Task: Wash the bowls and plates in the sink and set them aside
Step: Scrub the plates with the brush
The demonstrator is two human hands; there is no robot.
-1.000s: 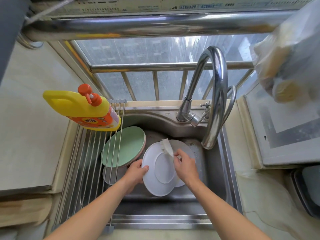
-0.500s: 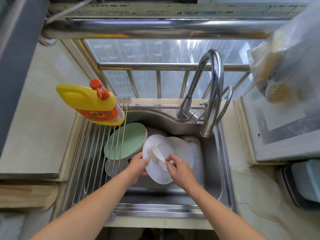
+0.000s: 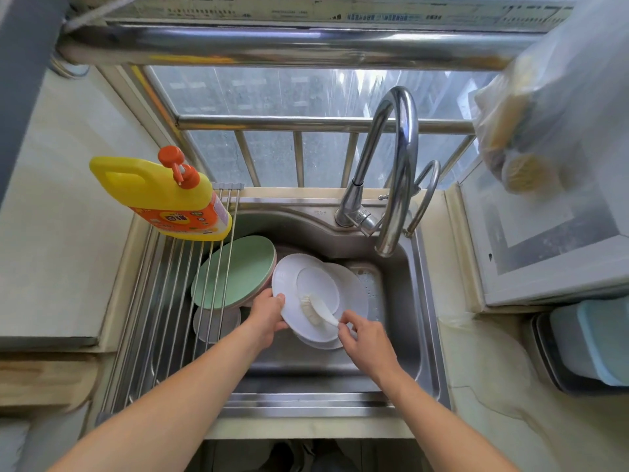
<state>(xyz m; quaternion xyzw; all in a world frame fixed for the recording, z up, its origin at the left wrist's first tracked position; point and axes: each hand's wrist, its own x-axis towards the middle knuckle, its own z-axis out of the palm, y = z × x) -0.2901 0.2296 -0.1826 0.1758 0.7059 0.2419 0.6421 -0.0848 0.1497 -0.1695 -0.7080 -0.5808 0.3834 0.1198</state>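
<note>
Now the brush (image 3: pixel 315 310) has swept from the white plate (image 3: pixel 308 298)'s 12 o'clock rim down to 6 o'clock; right hand (image 3: pixel 366 338) pinches its handle, left hand (image 3: pixel 267 316) grips the rim at 9 o'clock over the sink (image 3: pixel 401 301). Scrubbing continues, nothing set aside yet.

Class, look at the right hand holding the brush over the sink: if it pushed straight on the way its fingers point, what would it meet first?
Probably the white plate that the left hand holds tilted; the right hand points up-left along the brush, whose bristles already appear to touch it.
</note>
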